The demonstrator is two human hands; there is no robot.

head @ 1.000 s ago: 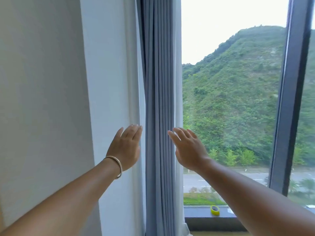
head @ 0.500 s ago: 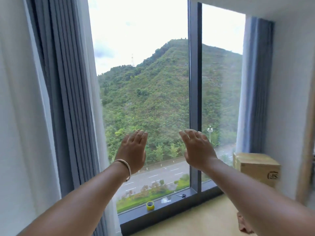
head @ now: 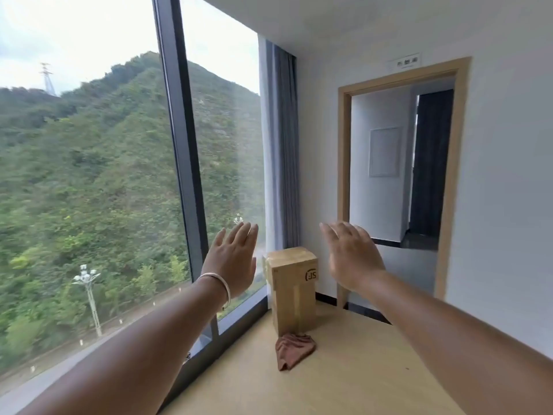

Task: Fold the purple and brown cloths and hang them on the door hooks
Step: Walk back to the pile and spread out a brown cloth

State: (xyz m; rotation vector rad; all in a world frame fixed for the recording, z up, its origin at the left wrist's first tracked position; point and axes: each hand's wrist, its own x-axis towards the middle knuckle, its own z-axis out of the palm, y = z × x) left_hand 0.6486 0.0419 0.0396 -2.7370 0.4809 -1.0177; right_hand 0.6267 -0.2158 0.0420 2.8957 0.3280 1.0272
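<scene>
A crumpled brown cloth (head: 294, 349) lies on the light wooden floor (head: 344, 381) at the foot of a tall cardboard box (head: 291, 290). My left hand (head: 232, 260), with a bracelet on its wrist, is raised in the air with straight fingers and holds nothing. My right hand (head: 351, 256) is held up the same way, flat and empty, to the right of the box. Both hands hover well above the cloth. No purple cloth and no door hooks are in view.
A large window (head: 89, 190) with a dark frame (head: 182, 175) fills the left. A grey curtain (head: 284, 145) hangs in the corner behind the box. An open doorway with a wooden frame (head: 450, 181) is in the white wall on the right.
The view has swung to the right, from the left curtain across the window to the room's corner. The box, brown cloth and doorway have come into sight. Both hands stay raised and flat.
</scene>
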